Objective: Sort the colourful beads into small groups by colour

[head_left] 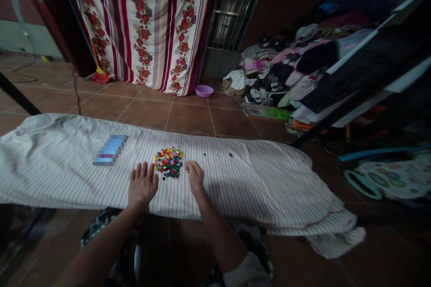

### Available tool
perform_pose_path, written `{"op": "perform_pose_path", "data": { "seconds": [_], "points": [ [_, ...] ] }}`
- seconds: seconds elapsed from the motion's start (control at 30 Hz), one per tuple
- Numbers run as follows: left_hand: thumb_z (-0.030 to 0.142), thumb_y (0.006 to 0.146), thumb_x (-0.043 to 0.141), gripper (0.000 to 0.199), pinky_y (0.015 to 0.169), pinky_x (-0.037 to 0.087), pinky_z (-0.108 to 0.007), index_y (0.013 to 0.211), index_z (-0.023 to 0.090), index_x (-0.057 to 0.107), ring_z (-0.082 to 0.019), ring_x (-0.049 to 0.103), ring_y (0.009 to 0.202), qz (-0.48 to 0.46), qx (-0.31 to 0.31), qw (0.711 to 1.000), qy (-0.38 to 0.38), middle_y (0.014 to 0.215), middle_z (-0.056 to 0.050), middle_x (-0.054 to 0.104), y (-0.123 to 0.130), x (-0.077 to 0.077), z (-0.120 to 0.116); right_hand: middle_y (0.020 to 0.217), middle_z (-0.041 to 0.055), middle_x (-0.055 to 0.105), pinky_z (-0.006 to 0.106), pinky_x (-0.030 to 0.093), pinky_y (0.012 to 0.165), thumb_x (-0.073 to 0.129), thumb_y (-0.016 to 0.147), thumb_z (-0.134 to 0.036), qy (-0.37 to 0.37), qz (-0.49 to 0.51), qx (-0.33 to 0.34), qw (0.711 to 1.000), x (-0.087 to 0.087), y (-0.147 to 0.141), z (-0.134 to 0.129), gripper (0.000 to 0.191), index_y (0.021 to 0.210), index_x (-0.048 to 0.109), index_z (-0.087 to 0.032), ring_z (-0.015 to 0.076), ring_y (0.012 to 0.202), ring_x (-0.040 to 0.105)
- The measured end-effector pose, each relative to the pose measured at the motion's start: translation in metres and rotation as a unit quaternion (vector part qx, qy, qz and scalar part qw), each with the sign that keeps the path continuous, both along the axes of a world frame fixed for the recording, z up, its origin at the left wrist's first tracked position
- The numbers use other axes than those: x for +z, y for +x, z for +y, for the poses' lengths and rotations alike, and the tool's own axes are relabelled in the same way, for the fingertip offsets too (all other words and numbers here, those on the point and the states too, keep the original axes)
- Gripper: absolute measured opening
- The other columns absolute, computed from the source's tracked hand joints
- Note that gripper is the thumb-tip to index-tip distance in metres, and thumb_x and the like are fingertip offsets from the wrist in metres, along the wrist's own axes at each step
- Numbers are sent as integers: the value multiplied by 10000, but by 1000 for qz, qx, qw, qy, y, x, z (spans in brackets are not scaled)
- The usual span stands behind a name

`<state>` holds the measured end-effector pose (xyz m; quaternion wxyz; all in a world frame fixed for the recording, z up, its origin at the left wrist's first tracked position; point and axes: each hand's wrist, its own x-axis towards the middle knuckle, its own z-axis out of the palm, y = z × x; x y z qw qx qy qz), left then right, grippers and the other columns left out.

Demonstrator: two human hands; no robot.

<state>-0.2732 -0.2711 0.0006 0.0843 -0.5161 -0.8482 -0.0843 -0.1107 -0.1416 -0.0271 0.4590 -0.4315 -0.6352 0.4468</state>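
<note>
A heap of small multicoloured pieces, too small to identify, lies on the striped cloth. Flat on the cloth just left of the heap is my left hand, palm down with its fingers stretched out. My right hand is at the heap's right edge, fingers curled together in a pinch; whatever they may hold is hidden. Further right, a dark red piece, a light blue piece and a dark blue piece lie apart in a loose row.
A striped cloth covers the long narrow surface before me. A blurred-out blue rectangle lies to the left. Beyond are a floral curtain, a purple basin and a red broom. Piled clothes fill the right.
</note>
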Motion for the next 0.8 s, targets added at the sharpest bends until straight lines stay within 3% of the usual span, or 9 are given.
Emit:
{"op": "perform_pose_path", "data": {
  "seconds": [0.3,0.4,0.53,0.8],
  "points": [
    [386,912,339,531,1123,234,-466,1389,181,454,-313,317,1390,5,0,1000,-2,1473,-141,405,0,0,0,757,41,673,255,460,612,560,786,-539,-149,162,-35,975,5,5,3,388,815,665,-167,146,685,610],
    [388,907,346,537,1126,231,-463,1390,178,451,-310,308,1395,1,4,1000,-10,1478,-138,399,1,1,0,853,58,683,251,465,604,617,749,-568,-159,183,-18,970,4,14,3,418,852,668,-166,150,719,630],
    [384,904,349,539,1124,234,-460,1392,177,448,-307,301,1399,-8,11,1000,-26,1483,-132,393,2,5,1,841,50,679,251,468,598,677,704,-562,-168,191,-13,967,4,34,9,460,941,670,-168,149,711,634],
    [372,910,328,539,1125,233,-451,1396,169,442,-301,302,1398,6,13,999,-35,1477,-133,402,4,7,0,757,32,676,269,480,607,756,586,-518,-141,175,-78,971,11,96,46,475,899,665,-173,157,683,638]
  ]
}}
